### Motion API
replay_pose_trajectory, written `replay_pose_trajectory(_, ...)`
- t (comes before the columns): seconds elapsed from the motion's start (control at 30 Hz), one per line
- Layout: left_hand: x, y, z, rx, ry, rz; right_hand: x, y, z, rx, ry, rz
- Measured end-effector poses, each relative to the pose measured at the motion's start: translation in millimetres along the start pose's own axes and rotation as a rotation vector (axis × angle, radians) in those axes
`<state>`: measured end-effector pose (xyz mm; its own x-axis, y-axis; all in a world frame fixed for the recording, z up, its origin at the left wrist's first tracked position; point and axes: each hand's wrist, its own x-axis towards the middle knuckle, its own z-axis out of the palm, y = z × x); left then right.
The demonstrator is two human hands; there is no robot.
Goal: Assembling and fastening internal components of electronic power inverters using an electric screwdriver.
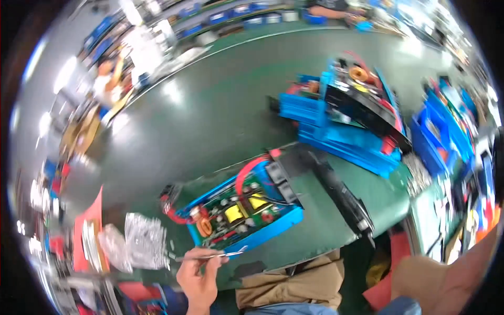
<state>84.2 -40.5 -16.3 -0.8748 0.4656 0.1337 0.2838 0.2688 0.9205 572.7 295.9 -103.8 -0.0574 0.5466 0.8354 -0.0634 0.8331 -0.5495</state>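
Note:
My left hand (pixel 199 275) is closed around slim metal tweezers (pixel 210 256), held level at the near edge of an open blue metal case (pixel 273 227). Inside this case is a green circuit board with yellow transformers (pixel 234 213), a copper coil (pixel 204 227) and capacitors. A thick red wire (pixel 242 177) arches over its far side to a black end panel (pixel 283 181). More red wire hangs out at the left end. My right forearm (pixel 446 278) reaches toward the right edge, and its hand lies outside the picture.
A long black tool (pixel 344 202), apparently an electric screwdriver, lies right of the case. Beyond it several blue cases (pixel 336 139) are stacked. Blue bins (pixel 433 139) stand at the right. Clear plastic bags (pixel 144 239) and a red folder (pixel 89 226) lie left. A person's arm (pixel 328 11) shows far off.

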Motion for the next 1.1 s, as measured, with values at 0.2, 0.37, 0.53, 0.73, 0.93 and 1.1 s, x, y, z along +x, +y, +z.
replay_pose_trajectory(0.2,22.2,-14.5,4.6,0.098,0.102,0.152,43.6,-78.9,111.4,-0.240,-0.007,0.201)
replay_pose_trajectory(0.37,44.2,-22.7,12.8,0.173,0.019,0.165,34.0,-99.9,147.7,-0.335,0.039,0.198)
replay_pose_trajectory(0.53,38.8,-27.3,18.4,0.186,0.022,0.329,61.4,-118.9,252.5,-0.502,0.002,0.276)
replay_pose_trajectory(0.73,42.7,-40.6,24.4,0.230,-0.050,0.396,22.8,-71.7,302.4,-0.522,-0.425,0.130)
replay_pose_trajectory(0.93,46.9,-37.3,33.2,0.275,-0.072,0.405,7.8,-42.7,306.9,-0.572,-0.663,0.146)
replay_pose_trajectory(1.1,48.4,-41.5,33.9,0.335,-0.067,0.409,-25.2,-94.3,259.7,-0.261,-0.685,0.688)
